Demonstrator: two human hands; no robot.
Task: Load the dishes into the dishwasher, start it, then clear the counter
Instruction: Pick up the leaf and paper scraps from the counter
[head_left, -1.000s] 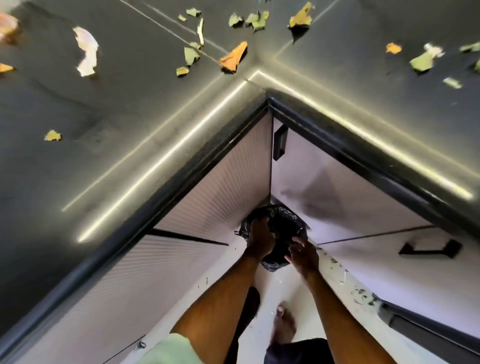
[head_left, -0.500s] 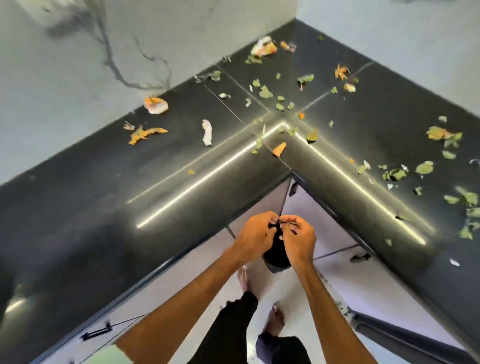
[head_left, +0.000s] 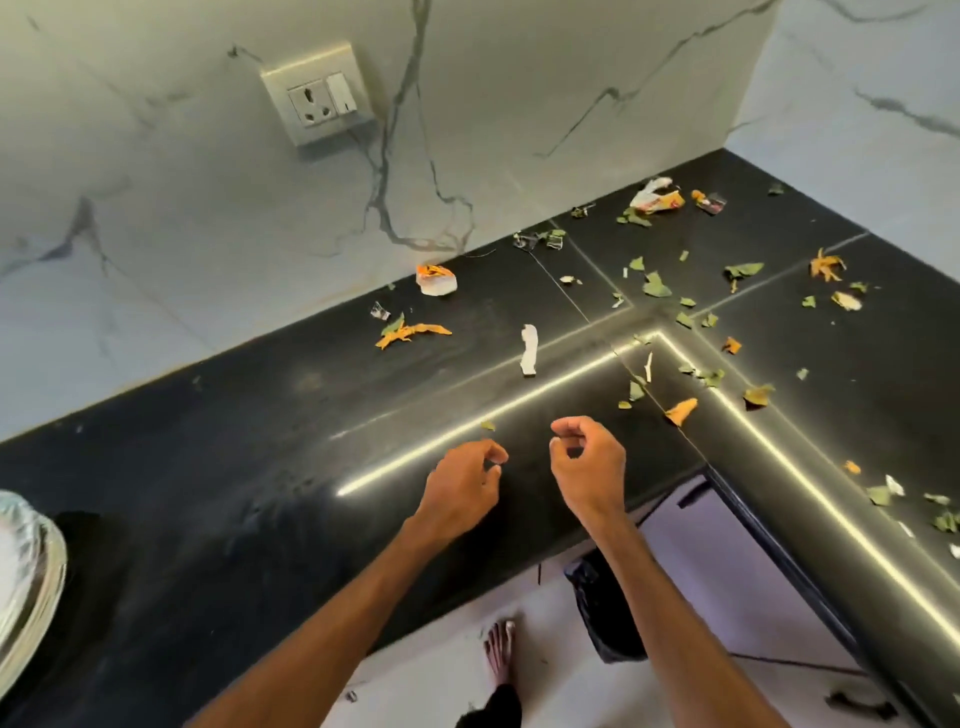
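Leaf scrap (head_left: 487, 425) just past L-hand fingers (head_left: 494, 453) (on counter (head_left: 208, 467), untouched)

Black, glossy surface (head_left: 234, 467), bent in an L. Carries scattered litter, thickest around the inner corner and along the right arm: green leaf scraps (head_left: 655, 287), orange peel (head_left: 410, 332), a white paper strip (head_left: 529, 356) lying flat, a crumpled wrapper (head_left: 655, 197) at the far edge.
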